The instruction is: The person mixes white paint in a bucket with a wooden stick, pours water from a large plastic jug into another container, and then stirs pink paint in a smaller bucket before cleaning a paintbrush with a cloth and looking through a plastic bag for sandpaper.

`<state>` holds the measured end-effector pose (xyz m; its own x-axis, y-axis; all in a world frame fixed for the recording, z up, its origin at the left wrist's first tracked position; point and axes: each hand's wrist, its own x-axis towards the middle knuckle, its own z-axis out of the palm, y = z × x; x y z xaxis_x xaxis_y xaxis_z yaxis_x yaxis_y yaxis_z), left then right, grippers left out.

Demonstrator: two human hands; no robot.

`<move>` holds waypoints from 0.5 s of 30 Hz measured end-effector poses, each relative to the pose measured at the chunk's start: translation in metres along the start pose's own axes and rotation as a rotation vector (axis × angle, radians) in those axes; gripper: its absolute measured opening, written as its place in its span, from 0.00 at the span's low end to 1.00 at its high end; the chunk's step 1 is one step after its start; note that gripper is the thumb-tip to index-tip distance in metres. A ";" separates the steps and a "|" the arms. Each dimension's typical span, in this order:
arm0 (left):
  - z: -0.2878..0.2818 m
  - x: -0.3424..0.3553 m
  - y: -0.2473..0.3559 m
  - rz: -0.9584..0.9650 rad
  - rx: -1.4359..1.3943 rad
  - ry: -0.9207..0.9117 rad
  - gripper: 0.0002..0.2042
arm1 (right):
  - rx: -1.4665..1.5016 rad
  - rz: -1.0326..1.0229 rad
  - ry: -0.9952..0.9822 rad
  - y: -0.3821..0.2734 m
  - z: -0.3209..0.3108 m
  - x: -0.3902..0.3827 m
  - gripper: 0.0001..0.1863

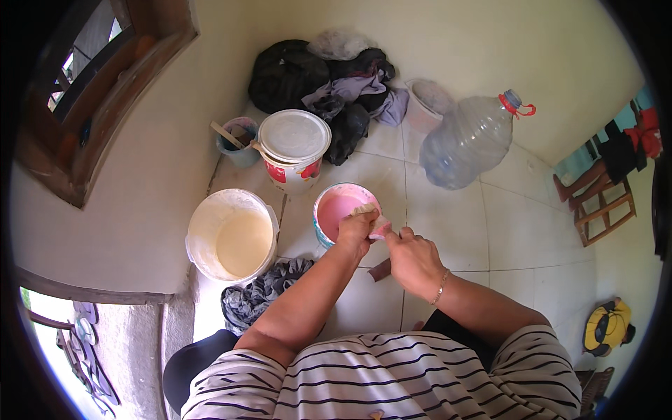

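I sit over a floor of pale, glossy tiles with thin dark joints, in a corner where cream walls meet. A brown wooden window frame stands at the far left, and at the right another person's bare legs show beside a wooden chair. Black bags and grey cloth lie heaped in the far corner, with a big clear bottle, red at its handle, to the right of them. To the left stand a lidded white tub, a small bucket with sticks in it and, nearer, a white bucket of cream-coloured liquid; crumpled dark plastic lies just nearer than that. In front of me is the small paint bucket, teal-smeared outside, pink inside. What looks like a paintbrush is over its near right rim: pale bristles, a pink-smeared body, the rest lost behind my fingers. My left hand is closed on it near the bristles, fingers curled in; my right hand is folded round its other end, with little gap between thumb and fingers.
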<state>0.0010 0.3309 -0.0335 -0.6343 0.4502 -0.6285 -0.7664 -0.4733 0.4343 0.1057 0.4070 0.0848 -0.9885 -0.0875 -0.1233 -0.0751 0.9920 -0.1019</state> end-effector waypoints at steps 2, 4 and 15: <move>-0.001 0.000 0.005 -0.017 0.173 -0.020 0.12 | -0.008 0.009 0.001 -0.003 -0.003 -0.003 0.24; -0.003 0.001 0.010 -0.042 0.267 -0.047 0.12 | -0.013 0.018 0.002 -0.005 -0.006 -0.004 0.23; -0.018 0.005 0.033 -0.306 0.136 -0.321 0.25 | 0.008 0.015 0.112 0.009 0.000 0.003 0.18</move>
<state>-0.0259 0.3040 -0.0339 -0.3598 0.7755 -0.5187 -0.9161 -0.1884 0.3538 0.1019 0.4154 0.0834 -0.9980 -0.0617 -0.0140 -0.0598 0.9922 -0.1093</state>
